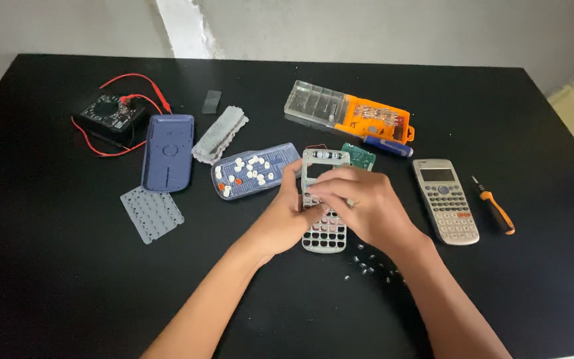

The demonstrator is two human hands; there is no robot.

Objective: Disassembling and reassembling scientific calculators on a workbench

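a black table [54, 279] fills the view, and most of what lies on it is a calculator in pieces. judging by the spread, the stripping is well along: a blue back cover [167, 151] lies at the far left, a clear rubber key mat [151, 213] just near of it, and another blue shell [255, 170] with loose white key caps in it sits left of centre. a green circuit board [359, 155] peeks out beyond the hands, and small screws [367, 264] are scattered on the near side of them. the grey front frame [323, 199] of the opened calculator lies in the middle of the table, its empty key grid showing at the near end; what is left seems to be work on this frame. the left hand [286, 216] grips the frame's left edge, fingers curled closed on it. the right hand [360, 203] lies over its middle with fingertips bent down on it; whether they pinch a small part i cannot tell. a whole grey calculator [446, 201] rests to the right, untouched, an orange-handled screwdriver [495, 207] just beyond it. far off are an orange and clear bit case [350, 112], a blue screwdriver [386, 145], a grey cloth [219, 133] and a black multimeter [109, 113] with red leads. nothing crowds the hands but the screws.
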